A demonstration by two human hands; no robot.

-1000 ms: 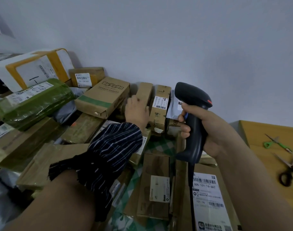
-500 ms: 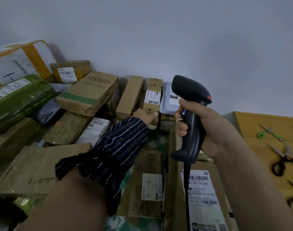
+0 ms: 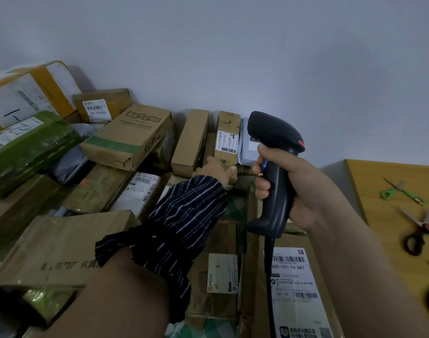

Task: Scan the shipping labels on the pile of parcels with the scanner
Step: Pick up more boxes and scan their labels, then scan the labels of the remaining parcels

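Observation:
My right hand (image 3: 303, 189) grips the black handheld scanner (image 3: 274, 167) by its handle, its head pointing left toward the far parcels. My left hand (image 3: 214, 169), in a striped sleeve, holds the lower end of a narrow upright cardboard box (image 3: 228, 123) with a white barcode label (image 3: 226, 142) facing me. A plain brown box (image 3: 191, 140) stands to its left and a pale grey parcel (image 3: 247, 147) to its right, partly behind the scanner. Many cardboard parcels fill the pile around my arms.
A large box with a white label (image 3: 294, 286) lies under the scanner cable. A green-wrapped parcel (image 3: 30, 147) and a yellow-taped white box (image 3: 25, 93) sit at left. On the wooden table (image 3: 379, 191) at right lie green-handled snips (image 3: 401, 191) and black scissors (image 3: 418, 232).
My left hand has slid from the plain brown box down and right to the base of the labelled narrow box. The scanner stays raised in my right hand.

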